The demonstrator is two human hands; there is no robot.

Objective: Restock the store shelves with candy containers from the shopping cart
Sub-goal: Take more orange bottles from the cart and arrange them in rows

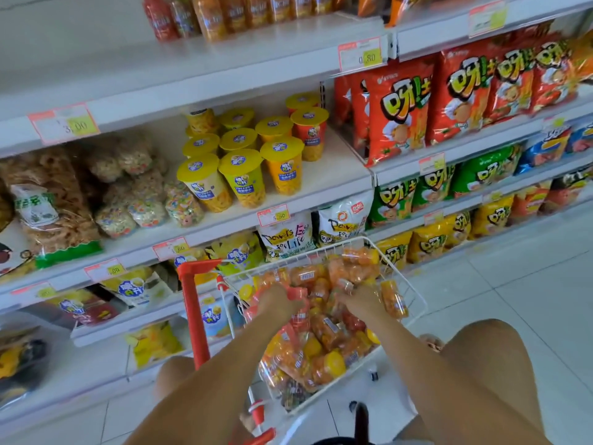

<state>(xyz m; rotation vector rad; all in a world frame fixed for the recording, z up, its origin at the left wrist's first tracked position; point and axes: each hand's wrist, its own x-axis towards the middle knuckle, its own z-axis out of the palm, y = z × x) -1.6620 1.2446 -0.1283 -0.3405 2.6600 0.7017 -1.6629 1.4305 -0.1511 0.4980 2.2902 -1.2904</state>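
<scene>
A white wire shopping cart (417, 293) with a red frame stands in front of me, heaped with clear candy containers (324, 348) of orange and yellow sweets. Both my hands reach down into the heap. My left hand (279, 300) is closed around a red-capped candy container (300, 297). My right hand (359, 300) grips an orange candy container (394, 300) that sticks up near the cart's right rim. On the top shelf (256, 49) at the upper left stand similar candy containers (218, 14) in a row.
Shelves run along the left and back. Yellow-lidded snack cups (244, 162) fill the middle shelf, puffed snack bags (96, 187) sit to their left, red chip bags (449, 91) to the right. The white tiled floor (513, 284) lies on the right.
</scene>
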